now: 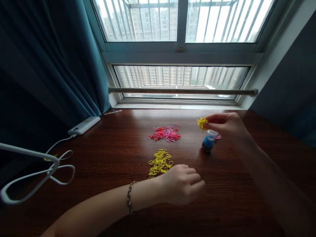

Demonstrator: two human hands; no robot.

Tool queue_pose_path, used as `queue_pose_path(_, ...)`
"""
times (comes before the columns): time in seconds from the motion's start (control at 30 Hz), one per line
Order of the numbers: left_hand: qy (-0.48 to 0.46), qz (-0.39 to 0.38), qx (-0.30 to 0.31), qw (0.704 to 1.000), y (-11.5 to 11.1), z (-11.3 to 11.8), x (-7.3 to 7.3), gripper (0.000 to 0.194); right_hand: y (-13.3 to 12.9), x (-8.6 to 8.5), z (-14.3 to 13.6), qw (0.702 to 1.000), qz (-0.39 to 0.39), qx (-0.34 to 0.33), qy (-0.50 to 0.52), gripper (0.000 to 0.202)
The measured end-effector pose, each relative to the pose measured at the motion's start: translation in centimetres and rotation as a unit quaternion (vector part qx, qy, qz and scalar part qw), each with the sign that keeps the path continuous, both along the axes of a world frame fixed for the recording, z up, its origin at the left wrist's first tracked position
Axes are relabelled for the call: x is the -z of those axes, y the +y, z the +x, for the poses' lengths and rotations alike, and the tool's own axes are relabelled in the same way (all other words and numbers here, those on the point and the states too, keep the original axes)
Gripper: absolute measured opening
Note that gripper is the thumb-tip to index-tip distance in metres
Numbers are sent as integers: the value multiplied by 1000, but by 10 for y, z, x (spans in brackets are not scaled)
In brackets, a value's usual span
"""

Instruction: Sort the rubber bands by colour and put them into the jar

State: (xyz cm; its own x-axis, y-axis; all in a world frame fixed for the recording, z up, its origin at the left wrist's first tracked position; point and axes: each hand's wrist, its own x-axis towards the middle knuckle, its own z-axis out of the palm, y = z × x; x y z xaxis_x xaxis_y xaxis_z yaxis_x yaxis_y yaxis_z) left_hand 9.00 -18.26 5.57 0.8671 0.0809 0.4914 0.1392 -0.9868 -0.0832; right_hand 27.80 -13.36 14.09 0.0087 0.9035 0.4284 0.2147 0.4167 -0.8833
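Observation:
Pinched in the fingers of my right hand (pixel 224 126) is a small bunch of yellow rubber bands (pixel 202 123), held above a small clear jar (pixel 208 141). Blue bands fill the lower part of that jar, and its mouth looks uncovered. My left hand (pixel 185 184), with a braided bracelet on its wrist, is closed with its back towards me. What its fingers hold, if anything, is hidden. Just behind it lies a loose pile of yellow rubber bands (pixel 160 161), partly covered by the hand. Farther back spreads a pile of pink and red rubber bands (pixel 165 134).
A white power bank (pixel 84 125) with a looped white cable (pixel 63 181) lies on the brown wooden table (pixel 111 144) at the left. A blue curtain (pixel 74 59) hangs beside it. Behind the table are a window and a horizontal rail (pixel 182 91).

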Motion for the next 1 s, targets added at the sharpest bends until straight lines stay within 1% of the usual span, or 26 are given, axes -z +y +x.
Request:
queue_pose_path(0.07, -42, -72, -74, 994, 20, 7, -18, 10, 5, -12, 24, 1000, -2, 16, -17, 16)
queue_pose_path(0.1, -79, -116, -108, 984, 31, 12, -27, 12, 7, -16, 34, 999, -7, 16, -33, 17)
queue_pose_path(0.17, -159, -205, -169, 951, 51, 25, -39, 19, 12, -19, 50, 997, -19, 16, -71, 19)
queue_pose_path(0.2, -181, -251, -189, 932, 61, 33, -42, 24, 15, -19, 56, 996, -27, 18, -89, 19)
queue_pose_path(0.23, -197, -290, -195, 916, 69, 41, -43, 29, 17, -19, 60, 994, -35, 23, -102, 19)
queue_pose_path(0.3, -219, -353, -196, 888, 82, 59, -38, 46, 20, -17, 64, 990, -59, 36, -121, 18)
queue_pose_path(0.37, -217, -415, -193, 862, 92, 76, -29, 64, 23, -16, 65, 987, -87, 39, -133, 17)
queue_pose_path(0.4, -216, -445, -188, 848, 97, 85, -23, 71, 24, -15, 66, 985, -98, 38, -138, 17)
queue_pose_path(0.43, -213, -473, -178, 836, 101, 92, -18, 74, 26, -14, 66, 983, -107, 35, -143, 17)
queue_pose_path(0.47, -210, -500, -165, 824, 106, 98, -14, 72, 27, -14, 66, 982, -113, 34, -147, 17)
queue_pose_path(0.53, -203, -557, -125, 795, 114, 107, -7, 59, 30, -12, 67, 980, -117, 40, -154, 18)
queue_pose_path(0.6, -207, -609, -76, 762, 121, 107, -4, 47, 33, -10, 67, 980, -109, 46, -161, 19)
queue_pose_path(0.63, -213, -625, -57, 749, 123, 104, -3, 44, 33, -9, 66, 980, -100, 49, -165, 20)
queue_pose_path(0.67, -223, -631, -47, 742, 124, 100, -3, 44, 34, -8, 64, 980, -87, 52, -169, 20)
queue_pose_path(0.7, -232, -627, -48, 742, 124, 94, -3, 44, 34, -7, 62, 981, -71, 53, -174, 20)
queue_pose_path(0.8, -244, -592, -81, 764, 117, 74, -5, 43, 32, -3, 52, 980, -9, 50, -194, 16)
queue_pose_path(0.87, -246, -581, -99, 769, 109, 64, -7, 42, 29, -1, 43, 975, 28, 45, -216, 14)
queue_pose_path(0.93, -244, -583, -98, 769, 103, 58, -10, 40, 26, 2, 35, 967, 48, 42, -247, 13)
queue_pose_path(1.0, -243, -577, -94, 774, 98, 55, -12, 39, 22, 3, 29, 958, 48, 34, -281, 13)
